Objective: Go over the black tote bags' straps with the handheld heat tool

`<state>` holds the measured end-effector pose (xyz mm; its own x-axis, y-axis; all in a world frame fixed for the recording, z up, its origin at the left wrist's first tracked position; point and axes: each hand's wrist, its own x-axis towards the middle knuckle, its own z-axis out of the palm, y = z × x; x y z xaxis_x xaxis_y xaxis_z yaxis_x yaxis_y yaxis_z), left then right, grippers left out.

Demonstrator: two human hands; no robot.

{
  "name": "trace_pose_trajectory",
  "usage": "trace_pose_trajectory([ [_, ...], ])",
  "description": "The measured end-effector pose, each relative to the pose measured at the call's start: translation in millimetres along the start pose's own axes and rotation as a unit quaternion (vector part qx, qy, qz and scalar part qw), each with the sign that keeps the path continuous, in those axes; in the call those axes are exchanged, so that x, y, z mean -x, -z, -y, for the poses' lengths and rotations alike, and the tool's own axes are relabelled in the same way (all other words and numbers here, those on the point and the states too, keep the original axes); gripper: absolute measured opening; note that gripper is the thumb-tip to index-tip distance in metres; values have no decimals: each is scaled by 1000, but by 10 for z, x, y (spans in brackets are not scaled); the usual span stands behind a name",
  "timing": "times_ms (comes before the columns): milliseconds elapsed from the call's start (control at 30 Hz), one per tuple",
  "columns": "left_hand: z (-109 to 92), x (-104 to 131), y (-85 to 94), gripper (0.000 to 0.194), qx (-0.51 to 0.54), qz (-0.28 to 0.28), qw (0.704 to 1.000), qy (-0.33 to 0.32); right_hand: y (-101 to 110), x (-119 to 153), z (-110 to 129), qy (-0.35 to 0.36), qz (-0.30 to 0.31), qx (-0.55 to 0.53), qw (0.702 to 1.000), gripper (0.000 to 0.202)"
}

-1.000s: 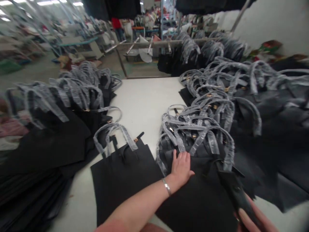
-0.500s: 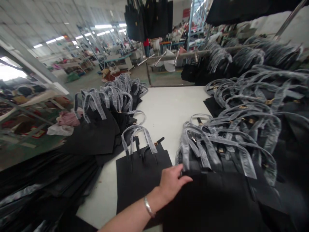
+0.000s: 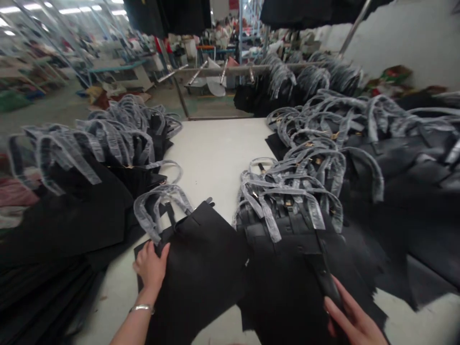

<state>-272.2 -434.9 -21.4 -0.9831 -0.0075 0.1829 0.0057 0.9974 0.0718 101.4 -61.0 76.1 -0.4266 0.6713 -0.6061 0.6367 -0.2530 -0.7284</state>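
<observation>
My left hand [image 3: 151, 269], with a silver bracelet at the wrist, grips the upper left edge of a flat black bag panel [image 3: 204, 258], thumb on its face. The panel lies slanted on the table. Wrapped handles [image 3: 163, 203] in clear plastic rise just above that hand. At the lower right, my right hand [image 3: 350, 311] is closed round a long, dark, handle-like tool [image 3: 327, 280]; its kind is hard to make out. The tool points up and left over a pile of black panels [image 3: 283, 282] with plastic-wrapped handles and gold buckles.
Black bag pieces with wrapped handles [image 3: 89, 143] are heaped on the left of the white table [image 3: 215, 153]. Another heap [image 3: 395, 167] spreads over the right. A metal rack [image 3: 223, 71] with hanging bags stands beyond the far edge.
My left hand has moved left from the right-hand pile to the panel's upper left edge. My right hand has come into view with a dark tool. The view has swung right.
</observation>
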Motion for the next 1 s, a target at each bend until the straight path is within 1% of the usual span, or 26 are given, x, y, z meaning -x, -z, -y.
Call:
trace_pose_trajectory([
  [67,-58,-194,-40,58,19,14,1000,-19,-49,1,53,5,17,-5,1000,95],
  [133,-158,-439,-5,59,36,20,999,-29,-97,-7,106,13,39,10,999,89],
  [167,-242,-550,37,60,46,3,999,-23,-120,-11,132,17,52,20,998,86],
  [200,-358,-633,89,60,59,-29,998,-14,-143,-13,157,21,64,30,997,82],
  [233,-512,-674,147,60,81,-64,995,-12,-165,-13,183,26,74,38,996,80],
  [267,-704,-660,205,57,113,-92,989,-27,-185,-10,206,30,82,44,995,78],
  [300,-930,-587,257,52,155,-107,980,-62,-204,-6,225,35,86,47,995,76],
  [333,-1183,-453,302,45,206,-95,966,-125,-221,-2,239,37,87,47,994,75],
  [367,-1451,-267,337,36,260,-67,941,-205,-235,2,245,37,86,46,995,75],
  [400,-1722,-44,363,28,309,-28,907,-285,-246,4,244,35,83,42,995,75],
  [467,-2227,432,390,23,361,58,832,-417,-259,5,222,27,74,36,996,77],
  [500,-2442,644,394,28,354,91,804,-469,-262,4,206,24,68,36,997,77],
  [533,-2624,815,392,36,333,111,786,-509,-263,3,190,23,62,38,997,77],
  [567,-2772,937,386,42,306,123,774,-540,-264,3,178,24,58,41,997,77],
  [600,-2886,1009,374,45,275,129,769,-562,-264,3,170,26,55,42,997,76],
  [667,-3030,1025,341,40,227,133,765,-588,-270,4,169,31,54,42,997,75],
  [733,-3092,944,302,30,198,134,758,-606,-285,0,188,38,62,46,996,72],
  [833,-3108,813,244,18,173,128,739,-639,-332,-27,239,50,74,63,994,68],
  [900,-3103,765,202,11,167,127,728,-652,-375,-60,282,50,78,71,993,67],
  [933,-3100,752,179,9,169,129,728,-652,-396,-78,306,47,81,72,993,67],
  [1000,-3095,742,130,11,180,133,736,-639,-437,-118,355,45,88,74,992,67],
])
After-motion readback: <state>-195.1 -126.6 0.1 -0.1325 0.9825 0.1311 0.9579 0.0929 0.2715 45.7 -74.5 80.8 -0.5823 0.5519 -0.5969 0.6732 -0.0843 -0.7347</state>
